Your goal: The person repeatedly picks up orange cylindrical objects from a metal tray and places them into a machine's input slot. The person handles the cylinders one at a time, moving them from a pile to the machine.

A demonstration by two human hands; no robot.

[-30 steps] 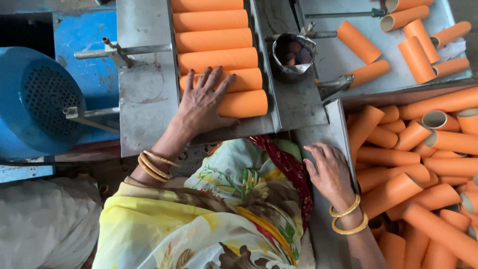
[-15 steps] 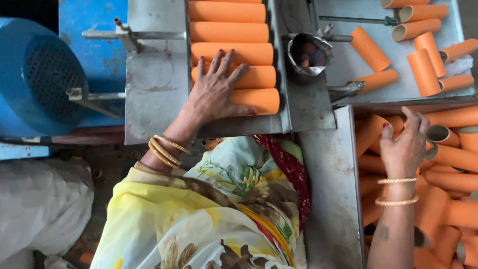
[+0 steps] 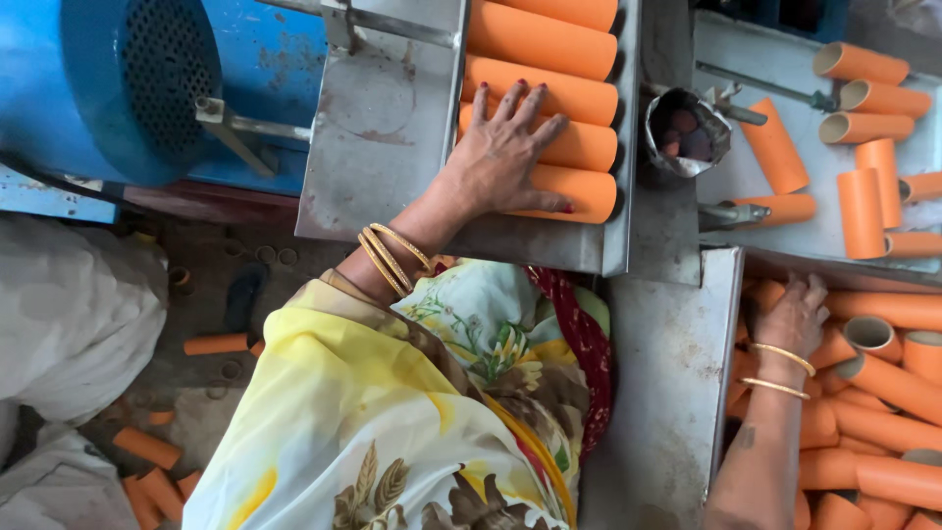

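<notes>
At centre frame, seen from above, a person's left hand [image 3: 510, 152] lies flat, palm down, on a row of orange cardboard tubes [image 3: 549, 98] lined up side by side in a grey metal chute [image 3: 392, 118], its fingers [image 3: 535, 103] spread across two of the tubes and the thumb resting along the nearest one; it presses rather than grips, and gold bangles [image 3: 392, 257] ring the wrist. Toward the lower right of the frame, the right hand [image 3: 793, 316] reaches down into a bin heaped with loose orange tubes [image 3: 883, 393], its fingers curled among them; whether they have closed on a tube cannot be told from this angle, and two thin gold bangles [image 3: 780, 371] circle that wrist. Between the two hands runs a bare grey metal counter [image 3: 677, 373]. At upper right, more short orange tubes [image 3: 863, 206] lie scattered on a metal tray [image 3: 746, 211], just beside a small crumpled metal cup [image 3: 685, 132] holding dark round pieces. A blue motor housing with a perforated cover [image 3: 147, 79] fills the upper left of the frame. The person's yellow floral garment [image 3: 392, 422] takes up the lower centre, and a white sack [image 3: 74, 314] sits at lower left, with a few stray tubes on the floor [image 3: 211, 344] near it.
</notes>
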